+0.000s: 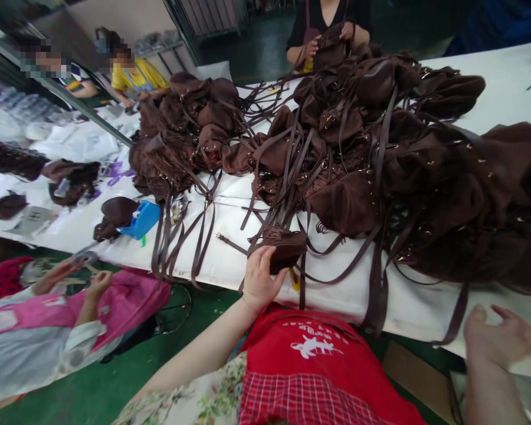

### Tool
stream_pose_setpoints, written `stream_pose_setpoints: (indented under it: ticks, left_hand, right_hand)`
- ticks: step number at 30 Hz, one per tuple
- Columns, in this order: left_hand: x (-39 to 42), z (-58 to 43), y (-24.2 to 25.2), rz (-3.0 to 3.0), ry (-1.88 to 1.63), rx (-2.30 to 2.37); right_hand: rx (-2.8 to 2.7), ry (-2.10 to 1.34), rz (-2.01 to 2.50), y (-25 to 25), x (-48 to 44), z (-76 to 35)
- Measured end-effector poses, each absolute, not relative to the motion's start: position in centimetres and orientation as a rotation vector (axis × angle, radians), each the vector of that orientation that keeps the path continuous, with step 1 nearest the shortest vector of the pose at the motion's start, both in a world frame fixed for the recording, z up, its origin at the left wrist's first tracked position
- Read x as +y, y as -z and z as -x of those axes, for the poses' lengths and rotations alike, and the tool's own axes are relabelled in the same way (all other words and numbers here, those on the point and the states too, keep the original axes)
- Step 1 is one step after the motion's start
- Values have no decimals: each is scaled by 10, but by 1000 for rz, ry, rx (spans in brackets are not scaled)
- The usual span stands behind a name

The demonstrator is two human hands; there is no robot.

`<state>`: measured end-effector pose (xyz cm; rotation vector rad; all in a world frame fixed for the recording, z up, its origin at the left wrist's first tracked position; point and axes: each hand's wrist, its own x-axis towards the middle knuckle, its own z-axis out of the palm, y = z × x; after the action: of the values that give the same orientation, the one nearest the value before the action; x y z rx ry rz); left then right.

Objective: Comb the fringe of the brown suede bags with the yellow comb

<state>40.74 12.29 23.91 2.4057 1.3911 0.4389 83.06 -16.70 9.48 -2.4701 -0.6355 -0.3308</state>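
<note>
In the head view, our left hand [261, 277] had the small brown bag [291, 245] pinched by its left end, thumb on the near side, fingers over the top. That bag sat by the near edge of the white table [232, 265], right in front of a pretty huge heap of brown bags [349, 203]. Our right hand [498, 336] was way off right, fingers loosely spread, near a hanging strap [456, 319].

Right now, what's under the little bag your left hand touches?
White table shows around the bag; something yellow peeks out beside it. The bag covers whatever's directly underneath.
</note>
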Motion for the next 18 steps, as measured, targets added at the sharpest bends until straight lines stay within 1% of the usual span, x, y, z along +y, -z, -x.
stream_pose_setpoints:
  ticks: [1,2,4,5,7,10,13,15,18]
  left_hand:
    - [137,-399,-235,-2400,-402,1509]
    - [151,-391,-229,-2378,-304,1572]
    - [178,-376,-218,-2308,-77,1527]
    - [190,-367,-215,-2273,-22,1453]
    - [209,-343,-219,-2220,-105,1351]
    - [235,-287,-253,-2058,-432,1391]
    - [261,-210,-306,-1808,-587,1349]
    - [274,-157,-336,-1838,-606,1270]
    - [280,-93,-362,-2095,-473,1096]
  right_hand:
    - [-660,379,2457,-104,-143,-808]
    - [-728,356,2437,-113,-117,-782]
    - [-960,167,2335,-129,-63,-726]
    - [-1073,42,2269,-136,-38,-697]
    - [-1180,-135,2191,-147,3,-641]
    - [-1258,-336,2176,-154,41,-568]
    - [-1392,-555,2283,-145,62,-510]
    - [-1495,-601,2482,-130,71,-481]
    - [-1614,-457,2753,-105,83,-453]
